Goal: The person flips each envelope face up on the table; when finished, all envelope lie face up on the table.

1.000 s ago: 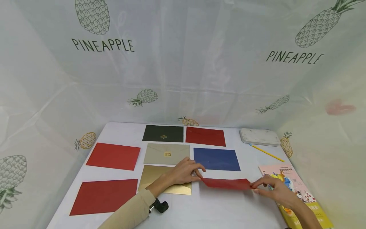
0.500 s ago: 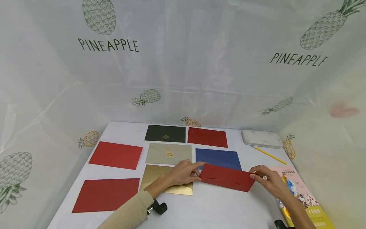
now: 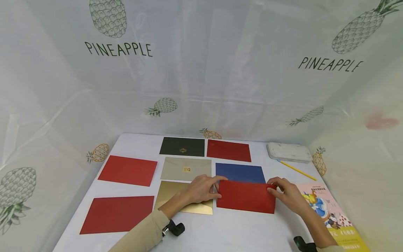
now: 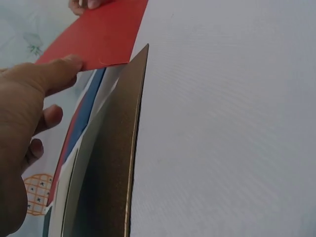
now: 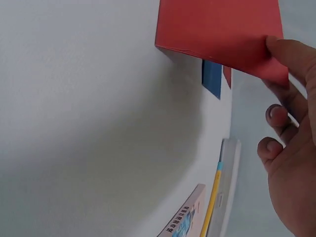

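Both hands hold a red envelope (image 3: 245,197), raised and tilted over the table so that its plain broad face shows in the head view. My left hand (image 3: 201,189) pinches its left edge, the wrist lying over a gold envelope (image 3: 198,208). My right hand (image 3: 288,194) grips the upper right corner, with the thumb on the near face in the right wrist view and the other fingers behind or curled below. Just behind the held envelope lies a blue envelope (image 3: 240,172), its front part covered.
A beige envelope (image 3: 176,168), dark green envelope (image 3: 182,146) and flat red envelope (image 3: 228,150) lie farther back. Two more red sheets or envelopes, one at the front (image 3: 118,215), lie left. A white case (image 3: 289,152), yellow pencil (image 3: 297,170) and picture book (image 3: 337,220) are at right.
The red envelope has turned from nearly edge-on, past a view with its flap seam, to a plain face toward the head camera. My right hand has shifted up and left; my left hand barely moved.
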A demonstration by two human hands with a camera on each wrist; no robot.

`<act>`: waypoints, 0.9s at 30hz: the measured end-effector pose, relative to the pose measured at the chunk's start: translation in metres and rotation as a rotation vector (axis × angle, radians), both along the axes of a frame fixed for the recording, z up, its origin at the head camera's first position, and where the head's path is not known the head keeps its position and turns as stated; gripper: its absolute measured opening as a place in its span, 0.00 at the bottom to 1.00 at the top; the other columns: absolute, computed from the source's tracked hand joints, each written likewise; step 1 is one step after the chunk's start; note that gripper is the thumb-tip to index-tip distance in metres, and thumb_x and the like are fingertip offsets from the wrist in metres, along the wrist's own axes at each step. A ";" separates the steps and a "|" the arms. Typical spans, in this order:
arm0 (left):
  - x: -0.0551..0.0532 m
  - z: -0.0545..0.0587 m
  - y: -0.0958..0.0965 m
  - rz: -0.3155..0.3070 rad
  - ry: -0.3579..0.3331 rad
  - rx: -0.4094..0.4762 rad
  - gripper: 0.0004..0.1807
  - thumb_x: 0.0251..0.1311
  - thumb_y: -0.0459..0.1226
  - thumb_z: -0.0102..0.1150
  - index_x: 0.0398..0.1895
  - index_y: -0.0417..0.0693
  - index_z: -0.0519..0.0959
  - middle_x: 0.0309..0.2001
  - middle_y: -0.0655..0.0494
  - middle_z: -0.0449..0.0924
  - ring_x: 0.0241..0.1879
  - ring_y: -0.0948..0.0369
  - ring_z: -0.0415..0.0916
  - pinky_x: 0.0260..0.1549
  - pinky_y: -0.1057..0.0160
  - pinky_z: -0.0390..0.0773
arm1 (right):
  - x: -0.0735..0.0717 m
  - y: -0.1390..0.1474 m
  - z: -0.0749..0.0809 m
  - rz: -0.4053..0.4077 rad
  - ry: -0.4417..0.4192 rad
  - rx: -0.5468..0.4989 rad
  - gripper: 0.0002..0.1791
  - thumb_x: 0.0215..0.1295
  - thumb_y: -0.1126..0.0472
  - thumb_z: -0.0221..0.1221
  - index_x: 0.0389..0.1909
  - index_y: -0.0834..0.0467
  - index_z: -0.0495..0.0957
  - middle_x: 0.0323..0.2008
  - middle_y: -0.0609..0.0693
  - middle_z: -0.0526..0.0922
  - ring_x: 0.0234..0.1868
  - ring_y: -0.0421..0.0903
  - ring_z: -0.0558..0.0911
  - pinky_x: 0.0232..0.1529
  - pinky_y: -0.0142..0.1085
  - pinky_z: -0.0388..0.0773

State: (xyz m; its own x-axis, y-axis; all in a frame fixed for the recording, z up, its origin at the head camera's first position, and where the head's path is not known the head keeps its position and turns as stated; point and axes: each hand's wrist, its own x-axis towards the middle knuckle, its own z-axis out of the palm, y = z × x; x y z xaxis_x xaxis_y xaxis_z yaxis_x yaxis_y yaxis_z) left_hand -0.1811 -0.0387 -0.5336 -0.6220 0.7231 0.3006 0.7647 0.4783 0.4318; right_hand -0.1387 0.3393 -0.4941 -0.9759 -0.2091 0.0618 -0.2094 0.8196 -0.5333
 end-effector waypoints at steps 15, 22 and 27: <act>0.004 -0.001 0.002 0.122 0.008 -0.203 0.34 0.51 0.64 0.68 0.62 0.67 0.78 0.51 0.67 0.74 0.54 0.66 0.69 0.49 0.62 0.69 | -0.003 -0.005 -0.024 0.040 -0.017 0.156 0.18 0.61 0.49 0.70 0.51 0.49 0.82 0.44 0.42 0.81 0.50 0.47 0.76 0.51 0.52 0.76; 0.006 -0.005 0.001 0.109 -0.003 -0.265 0.35 0.51 0.68 0.65 0.62 0.67 0.79 0.52 0.67 0.75 0.54 0.65 0.68 0.47 0.61 0.66 | -0.003 -0.009 -0.029 0.086 0.033 0.244 0.17 0.59 0.47 0.71 0.47 0.47 0.84 0.40 0.40 0.80 0.46 0.46 0.75 0.46 0.50 0.76; 0.007 -0.007 0.000 0.102 0.001 -0.276 0.36 0.51 0.68 0.65 0.62 0.66 0.79 0.53 0.67 0.75 0.54 0.65 0.68 0.48 0.61 0.65 | -0.002 -0.011 -0.029 0.087 0.014 0.264 0.17 0.58 0.48 0.71 0.47 0.46 0.84 0.39 0.40 0.79 0.45 0.44 0.75 0.45 0.47 0.77</act>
